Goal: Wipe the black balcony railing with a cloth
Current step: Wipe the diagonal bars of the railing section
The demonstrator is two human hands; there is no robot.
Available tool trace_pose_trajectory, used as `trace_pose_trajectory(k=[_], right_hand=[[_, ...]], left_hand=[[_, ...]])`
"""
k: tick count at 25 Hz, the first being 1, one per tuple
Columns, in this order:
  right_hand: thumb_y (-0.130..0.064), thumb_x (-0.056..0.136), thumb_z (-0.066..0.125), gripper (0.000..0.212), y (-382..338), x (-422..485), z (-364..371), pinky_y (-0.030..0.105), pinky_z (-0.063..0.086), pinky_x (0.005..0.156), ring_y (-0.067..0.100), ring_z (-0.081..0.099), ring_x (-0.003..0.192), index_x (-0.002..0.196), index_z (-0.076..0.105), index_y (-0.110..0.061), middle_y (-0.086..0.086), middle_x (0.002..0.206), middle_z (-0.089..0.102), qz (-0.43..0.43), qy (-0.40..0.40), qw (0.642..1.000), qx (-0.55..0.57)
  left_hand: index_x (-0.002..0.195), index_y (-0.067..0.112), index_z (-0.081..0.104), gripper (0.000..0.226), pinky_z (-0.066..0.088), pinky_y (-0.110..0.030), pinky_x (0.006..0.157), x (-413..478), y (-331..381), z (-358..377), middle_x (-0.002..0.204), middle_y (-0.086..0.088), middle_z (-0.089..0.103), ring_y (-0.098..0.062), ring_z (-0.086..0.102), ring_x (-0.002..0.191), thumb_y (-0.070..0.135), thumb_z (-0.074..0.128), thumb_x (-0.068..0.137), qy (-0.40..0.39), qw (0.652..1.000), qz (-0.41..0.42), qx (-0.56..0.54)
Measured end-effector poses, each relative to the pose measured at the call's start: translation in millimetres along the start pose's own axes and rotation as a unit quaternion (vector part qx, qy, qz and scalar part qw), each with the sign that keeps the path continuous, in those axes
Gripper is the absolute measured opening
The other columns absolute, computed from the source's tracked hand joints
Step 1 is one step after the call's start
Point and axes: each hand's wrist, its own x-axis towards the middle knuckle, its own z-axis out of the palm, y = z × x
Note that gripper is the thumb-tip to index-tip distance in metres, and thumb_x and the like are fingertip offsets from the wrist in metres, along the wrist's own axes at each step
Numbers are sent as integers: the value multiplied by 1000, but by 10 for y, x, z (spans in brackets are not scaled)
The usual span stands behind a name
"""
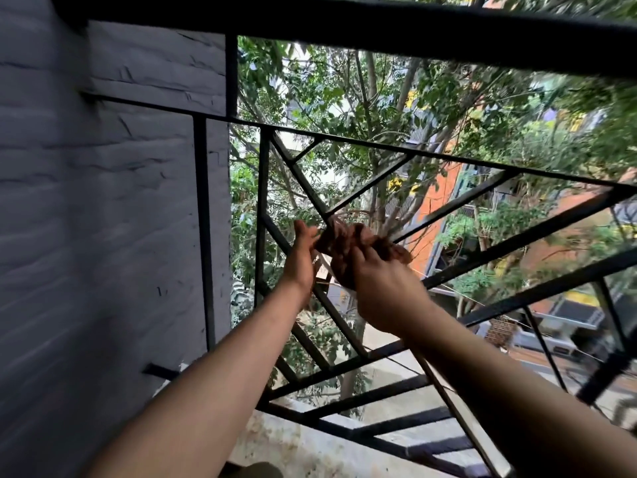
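Two bare forearms reach from the near edge toward the black balcony railing (517, 244), where its slanted bars meet. The right hand (382, 291) grips a bunched brown cloth (339, 241), fingers curled round it, and holds it against the bars at that junction. The left hand (301, 258) is just left of the cloth with fingers fairly straight and touching its edge, though blur hides the exact contact. A grey wall (103, 201) stands left, with trees (379, 112) far beyond.

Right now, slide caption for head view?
Right hand grips a brown cloth at the black railing; left hand beside it.
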Motion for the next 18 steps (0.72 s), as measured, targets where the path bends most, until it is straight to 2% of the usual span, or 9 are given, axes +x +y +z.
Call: trace_pose_trajectory(k=[2,4,7,8,10,12,13,15,18], right_hand=[[-17,98,43,39,0,17,-42,37,47,63,32,68,90,136,46,-11,10,124,61,7,-43,995,-85],[-21,93,47,40,-198,176,-46,40,54,72,34,67,96,133,49,-13,10,121,62,96,15,981,167],[-7,96,52,25,-310,575,-74,31,55,59,26,68,86,120,57,-11,11,109,69,229,58,652,720],[-1,96,52,21,-284,627,-114,28,52,53,22,65,79,113,57,-12,13,106,68,242,62,608,754],[-3,100,48,26,-201,500,-31,25,48,53,21,62,78,121,53,-17,16,115,65,189,65,748,633],[-16,105,41,46,-103,205,86,27,50,61,22,62,82,150,36,-22,14,143,55,64,33,951,300],[-19,105,39,51,3,55,67,29,50,62,20,59,77,155,28,-22,11,147,52,12,8,992,122],[-20,104,38,46,165,-117,-118,31,46,60,16,51,68,151,34,-18,6,131,59,-32,-48,993,-106],[-20,102,41,44,86,-98,-290,31,47,63,19,54,71,145,38,-14,7,122,61,10,-18,994,-106]], left_hand=[[148,19,43,101,26,-49,121,-4,-26,-17,152,-10,47,-22,45,138,90,26,79,-6,1000,-2,-18],[145,17,46,101,28,-52,120,-10,-69,-48,147,-7,55,-21,49,136,92,32,78,-35,999,5,-42],[126,30,65,81,29,-55,117,-41,-47,-21,135,-1,65,-20,53,132,86,27,83,-36,999,21,-31],[124,35,67,77,28,-55,118,-57,-7,13,135,1,65,-18,52,133,85,25,83,-35,999,19,-24],[127,28,67,85,30,-52,117,-80,65,71,134,-1,66,-18,55,131,86,24,83,-58,998,13,-24],[121,10,67,89,38,-45,110,-65,181,118,124,-12,70,-27,63,121,79,18,92,-61,998,25,-18],[115,9,66,84,40,-42,105,-51,262,144,121,-15,70,-30,64,117,73,15,96,-51,998,29,-7],[119,15,62,77,36,-41,102,30,352,173,123,-9,69,-26,61,121,71,13,98,-32,999,28,4],[145,16,48,89,33,-44,104,141,377,150,122,5,72,-14,59,123,78,10,93,-37,999,-2,7]])
